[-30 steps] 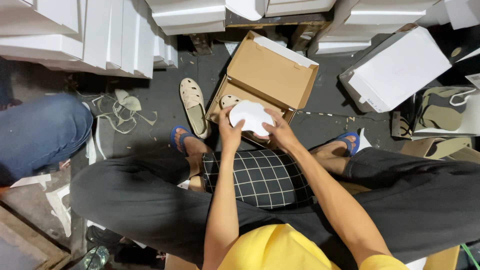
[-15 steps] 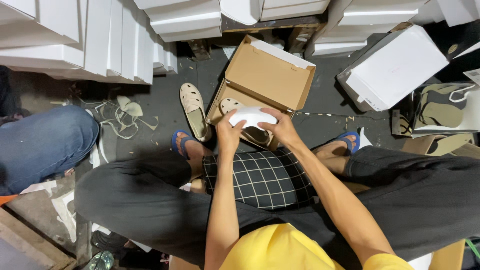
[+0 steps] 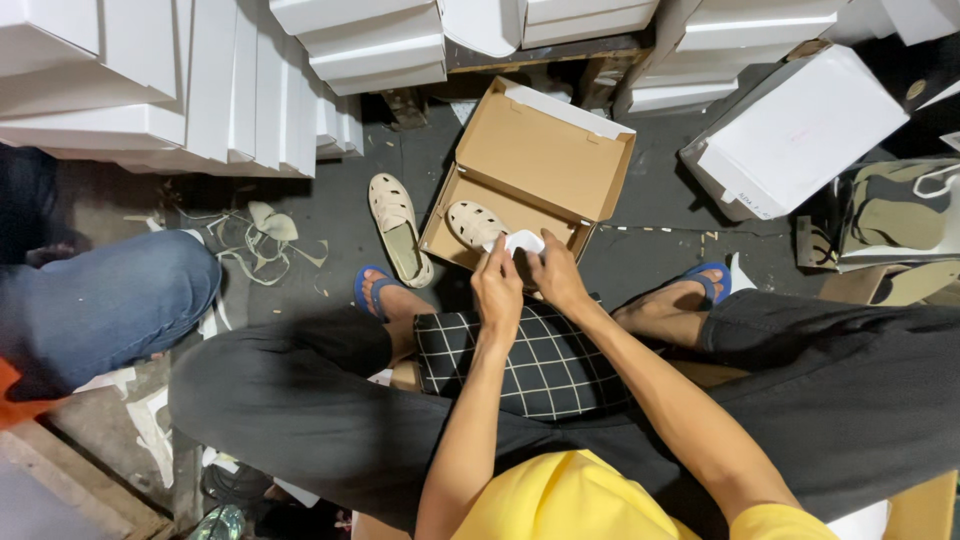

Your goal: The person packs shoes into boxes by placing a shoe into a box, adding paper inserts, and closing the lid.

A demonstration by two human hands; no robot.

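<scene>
Holding a small wad of white paper [image 3: 524, 243] between both hands, you have it right at the near edge of the open cardboard shoebox [image 3: 530, 175]. Your left hand [image 3: 497, 288] pinches its left side, your right hand [image 3: 553, 280] its right (both grips closed on the paper). One beige sandal [image 3: 476, 224] lies in the box just beyond and left of the paper, long axis running diagonally; its mate [image 3: 398, 226] lies on the floor [image 3: 650, 215], left of the box.
</scene>
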